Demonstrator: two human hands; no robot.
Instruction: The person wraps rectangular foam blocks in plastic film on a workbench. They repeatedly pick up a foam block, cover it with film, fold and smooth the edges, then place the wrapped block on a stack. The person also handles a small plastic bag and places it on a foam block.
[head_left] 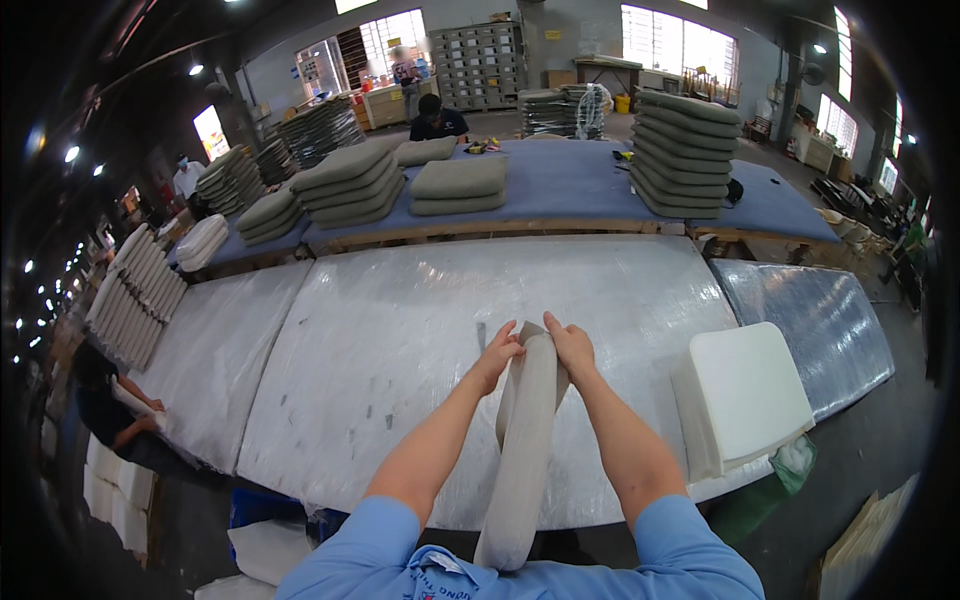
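A beige-grey seat cushion (525, 440) stands on its narrow edge, its near end against my body and its far end over the plastic-covered table (370, 330). At that far end a loose corner of the fabric cover sticks up between my hands. My left hand (497, 357) pinches the cover from the left, thumb and fingers together. From the right, my right hand (570, 347) grips the same end, with its fingers partly hidden behind the fabric. A stack of white foam pads (750, 385) sits to the right of my right forearm.
Beyond the table, blue-topped tables (570, 185) carry stacks of grey cushions (685, 155). A co-worker (115, 410) handles a pale piece at the left end. Another person (437, 120) sits at the far side. White pieces (270, 550) lie below the near edge, at left.
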